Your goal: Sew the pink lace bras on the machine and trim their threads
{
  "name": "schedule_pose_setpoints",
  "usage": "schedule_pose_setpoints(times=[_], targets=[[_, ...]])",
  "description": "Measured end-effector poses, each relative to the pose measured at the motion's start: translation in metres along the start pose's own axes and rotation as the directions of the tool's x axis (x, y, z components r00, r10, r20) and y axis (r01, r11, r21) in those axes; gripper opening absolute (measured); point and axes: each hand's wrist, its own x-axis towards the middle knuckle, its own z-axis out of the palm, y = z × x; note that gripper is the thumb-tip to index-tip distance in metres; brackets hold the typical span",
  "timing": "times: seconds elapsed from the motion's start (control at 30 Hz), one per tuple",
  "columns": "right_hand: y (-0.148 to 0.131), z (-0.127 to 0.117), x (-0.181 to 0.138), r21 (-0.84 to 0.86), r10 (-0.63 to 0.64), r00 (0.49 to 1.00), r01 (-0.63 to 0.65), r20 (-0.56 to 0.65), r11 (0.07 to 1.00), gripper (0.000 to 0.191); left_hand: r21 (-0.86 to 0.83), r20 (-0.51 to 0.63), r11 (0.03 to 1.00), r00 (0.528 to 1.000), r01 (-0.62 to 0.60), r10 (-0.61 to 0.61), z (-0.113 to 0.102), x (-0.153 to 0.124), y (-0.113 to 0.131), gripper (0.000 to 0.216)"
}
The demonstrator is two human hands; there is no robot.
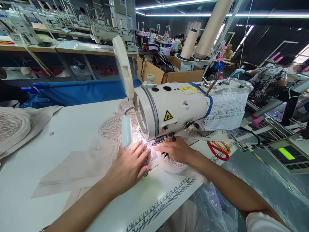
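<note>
My left hand lies flat on a beige garment piece with round, lace-patterned cups, fingers spread just left of the needle area. My right hand grips the same cloth on the other side, index finger reaching towards the needle and the other fingers curled. Dark pointed tips show under its palm; what they belong to is hidden. Over both hands stands a white sewing machine, its lamp lighting the stitching spot. A pale blue-green guard or lamp hangs before the needle, which my fingers partly hide.
Red-handled scissors lie right of the machine, beside an orange-handled pair. A printed ruler runs along the table's front edge. More beige pieces lie at left. Behind are a cardboard box, thread cones and several people at work.
</note>
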Motion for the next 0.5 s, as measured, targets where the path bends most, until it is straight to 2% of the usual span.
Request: schedule_pose_setpoints(times=[0.2,0.3,0.33,0.37,0.4,0.43,0.47,0.5], targets=[[-0.001,0.004,0.006,-0.019,0.071,0.995,-0.070,0.065,0.997,0.052,-0.015,0.008,0.999,0.999,0.046,-0.046,0.003,0.002,0.001,0.043],[0.000,-0.001,0.007,-0.018,0.074,0.992,-0.072,0.104,0.997,0.049,-0.119,0.013,0.989,0.997,0.081,-0.080,0.002,0.004,0.003,0.035],[0.001,-0.004,0.006,-0.015,0.082,0.992,-0.081,0.101,0.997,0.044,-0.193,0.007,0.972,0.991,0.133,-0.134,0.001,0.006,0.001,0.031],[0.003,-0.007,0.004,-0.019,0.117,0.989,-0.115,0.086,0.993,0.038,-0.276,-0.017,0.936,0.973,0.219,-0.232,0.000,0.009,-0.003,0.028],[0.005,-0.010,0.002,-0.032,0.181,0.982,-0.180,0.061,0.983,0.031,-0.356,-0.050,0.879,0.933,0.316,-0.356,-0.002,0.013,-0.010,0.025],[0.007,-0.013,-0.002,-0.054,0.268,0.963,-0.266,0.025,0.962,0.028,-0.428,-0.088,0.804,0.867,0.412,-0.491,-0.004,0.018,-0.021,0.022],[0.007,-0.016,-0.006,-0.076,0.354,0.935,-0.355,-0.023,0.932,0.028,-0.482,-0.138,0.727,0.777,0.490,-0.615,-0.005,0.024,-0.035,0.022],[0.007,-0.018,-0.010,-0.086,0.415,0.907,-0.421,-0.077,0.903,0.027,-0.502,-0.168,0.694,0.730,0.515,-0.663,-0.007,0.030,-0.051,0.023]])
